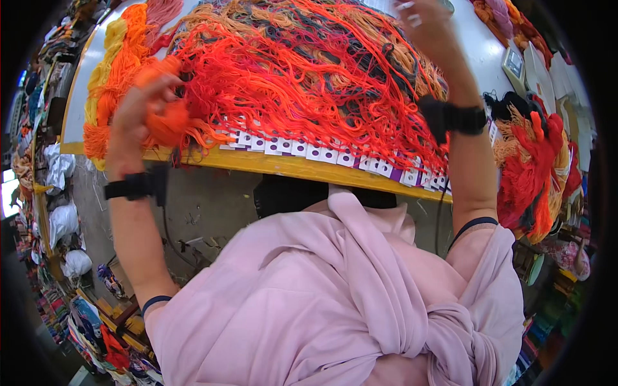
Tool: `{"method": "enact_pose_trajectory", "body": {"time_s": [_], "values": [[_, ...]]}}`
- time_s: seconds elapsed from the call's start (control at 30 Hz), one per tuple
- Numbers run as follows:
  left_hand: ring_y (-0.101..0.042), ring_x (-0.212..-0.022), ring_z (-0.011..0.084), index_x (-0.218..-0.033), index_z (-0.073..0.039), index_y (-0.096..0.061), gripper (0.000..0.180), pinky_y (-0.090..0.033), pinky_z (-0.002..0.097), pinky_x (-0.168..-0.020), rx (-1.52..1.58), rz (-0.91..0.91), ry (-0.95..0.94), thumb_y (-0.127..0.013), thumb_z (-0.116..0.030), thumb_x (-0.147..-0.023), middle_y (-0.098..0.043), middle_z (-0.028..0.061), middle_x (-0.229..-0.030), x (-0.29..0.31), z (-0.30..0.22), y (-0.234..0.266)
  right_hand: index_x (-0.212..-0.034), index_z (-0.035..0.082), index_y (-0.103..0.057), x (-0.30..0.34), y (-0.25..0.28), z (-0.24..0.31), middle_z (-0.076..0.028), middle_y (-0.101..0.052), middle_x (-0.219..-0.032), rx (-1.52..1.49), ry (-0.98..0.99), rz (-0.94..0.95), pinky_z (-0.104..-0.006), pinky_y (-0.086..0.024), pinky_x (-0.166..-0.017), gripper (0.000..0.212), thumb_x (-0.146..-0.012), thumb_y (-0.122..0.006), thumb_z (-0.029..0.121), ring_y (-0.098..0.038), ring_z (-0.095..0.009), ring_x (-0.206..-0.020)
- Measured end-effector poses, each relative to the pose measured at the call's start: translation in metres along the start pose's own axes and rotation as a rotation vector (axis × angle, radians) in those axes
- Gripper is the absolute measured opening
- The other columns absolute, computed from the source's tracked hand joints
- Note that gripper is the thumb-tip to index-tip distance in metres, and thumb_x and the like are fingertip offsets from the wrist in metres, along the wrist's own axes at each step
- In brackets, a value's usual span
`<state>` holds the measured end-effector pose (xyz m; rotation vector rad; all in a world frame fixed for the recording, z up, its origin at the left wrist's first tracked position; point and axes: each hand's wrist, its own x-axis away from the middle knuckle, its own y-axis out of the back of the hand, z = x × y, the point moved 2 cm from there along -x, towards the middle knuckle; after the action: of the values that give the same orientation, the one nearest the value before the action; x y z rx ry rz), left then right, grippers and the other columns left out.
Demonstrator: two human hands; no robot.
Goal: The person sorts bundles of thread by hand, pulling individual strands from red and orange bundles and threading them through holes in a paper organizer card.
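The left hand (136, 110) grasps a vivid orange, loosely stranded yarn bundle (168, 122); whether the blurred right hand (426, 27) grips anything, I cannot tell.

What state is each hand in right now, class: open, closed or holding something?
Left hand: closed, holding a bright orange yarn bundle.
Right hand: cannot be told; it is blurred at the picture's top edge.
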<state>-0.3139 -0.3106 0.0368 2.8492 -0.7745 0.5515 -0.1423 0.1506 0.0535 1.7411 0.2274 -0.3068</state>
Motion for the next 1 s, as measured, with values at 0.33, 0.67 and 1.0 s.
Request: {"method": "enact_pose_trajectory", "body": {"time_s": [0.33, 0.67, 1.0], "values": [[-0.044, -0.054, -0.0009, -0.122, 0.005, -0.058, 0.036, -0.038, 0.0145, -0.049, 0.335, 0.267, 0.031, -0.062, -0.016, -0.093, -0.057, -0.0044, -0.075, 0.050, -0.007, -0.066, -0.106, 0.000, -0.062, 0.058, -0.022, 0.118, -0.007, -0.066, -0.096, -1.440, 0.007, 0.419, -0.0309, -0.051, -0.067, 0.017, -0.093, -0.060, 0.012, -0.064, -0.017, -0.075], [-0.047, -0.048, 0.0048, -0.115, 0.008, -0.060, 0.028, -0.037, 0.0162, -0.044, 0.451, 0.082, 0.198, -0.060, -0.011, -0.094, -0.063, 0.0031, -0.073, 0.035, 0.084, -0.087, -0.086, 0.006, -0.059, 0.116, 0.004, 0.132, -0.008, -0.056, -0.088, -0.747, 0.383, 0.437, -0.0423, -0.045, -0.069, 0.006, -0.082, -0.064, 0.007, -0.060, -0.030, -0.085], [-0.051, -0.050, 0.0064, -0.102, 0.004, -0.063, 0.018, -0.038, 0.0171, -0.041, 0.475, 0.087, 0.195, -0.065, -0.010, -0.091, -0.064, 0.0063, -0.073, 0.037, 0.086, -0.077, -0.092, 0.006, -0.060, 0.100, 0.023, 0.027, -0.005, -0.058, -0.088, -1.385, -0.085, 0.437, -0.0281, -0.046, -0.078, 0.007, -0.091, -0.059, 0.013, -0.056, -0.018, -0.083]]}}
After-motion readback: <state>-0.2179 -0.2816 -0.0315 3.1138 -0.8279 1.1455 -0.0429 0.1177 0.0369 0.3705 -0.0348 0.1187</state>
